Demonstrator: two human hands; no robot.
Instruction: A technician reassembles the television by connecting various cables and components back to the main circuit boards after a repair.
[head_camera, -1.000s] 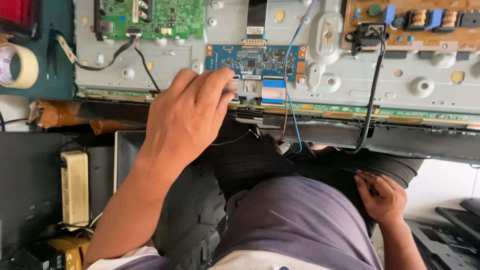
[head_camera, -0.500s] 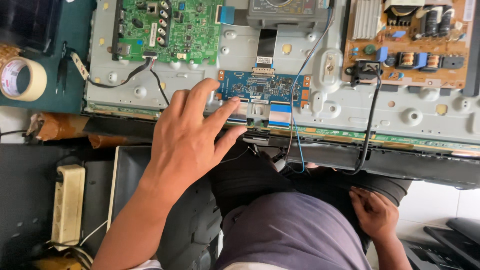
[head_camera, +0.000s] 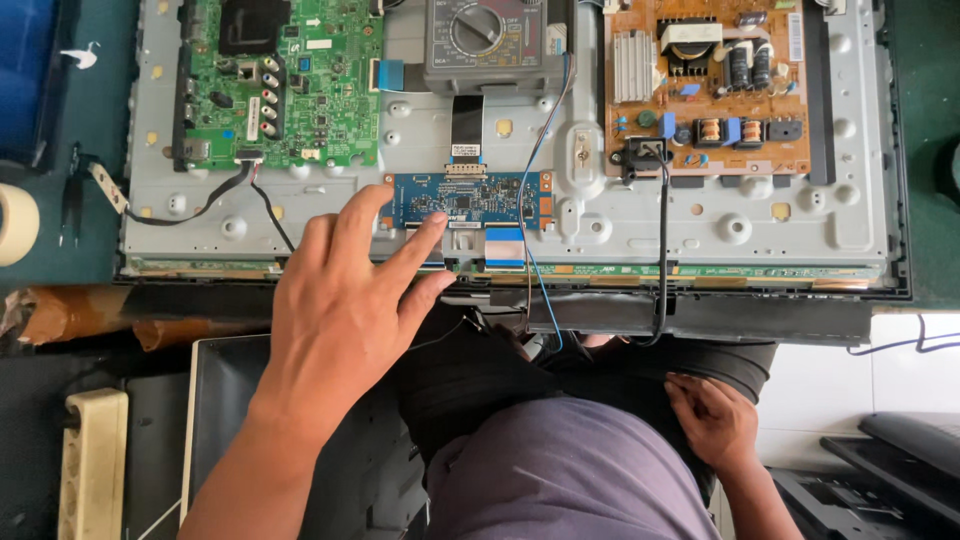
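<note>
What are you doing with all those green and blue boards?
A person sits over the opened back of a flat television, its metal panel bare. The left hand reaches out, its fingertips touching the small blue circuit board in the middle. The right hand rests on the person's knee and holds nothing. A green main board sits to the left of the blue one, an orange power board to the right, and a grey multimeter lies at the top.

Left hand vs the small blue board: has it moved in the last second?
Yes. The left hand covered the left end of the small blue board earlier; now it sits lower left, with only a fingertip at the board's bottom edge. The camera also shifted.
</note>
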